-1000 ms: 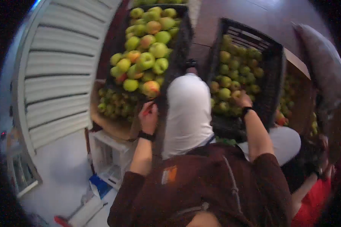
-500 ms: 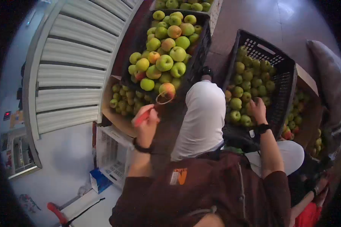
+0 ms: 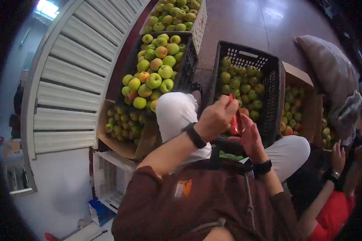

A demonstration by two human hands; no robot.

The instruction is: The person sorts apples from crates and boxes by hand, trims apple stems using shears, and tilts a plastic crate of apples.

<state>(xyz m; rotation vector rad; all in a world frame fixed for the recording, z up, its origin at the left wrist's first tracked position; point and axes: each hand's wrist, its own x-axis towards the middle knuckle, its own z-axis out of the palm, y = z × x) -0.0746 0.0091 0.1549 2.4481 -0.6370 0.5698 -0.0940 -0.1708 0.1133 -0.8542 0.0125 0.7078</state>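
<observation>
My left hand is closed around a red-handled ring tool, its red parts showing above and below my fingers. My right hand is right beside it, palm toward the tool, fingers apart and slightly curved around its lower end; no apple shows plainly in that hand. Both hands are over the near end of a black plastic crate of green apples. A reddish apple shows just beyond my right fingertips.
To the left stand another black crate heaped with apples, a white crate behind it and a cardboard box of smaller apples. Right are more apple boxes, a sack and another person's arm. A white slatted panel borders the left.
My left hand has swung right from beside the left crate, carrying the ring tool to my right hand. My right hand has drawn back from among the apples. The view has shifted right.
</observation>
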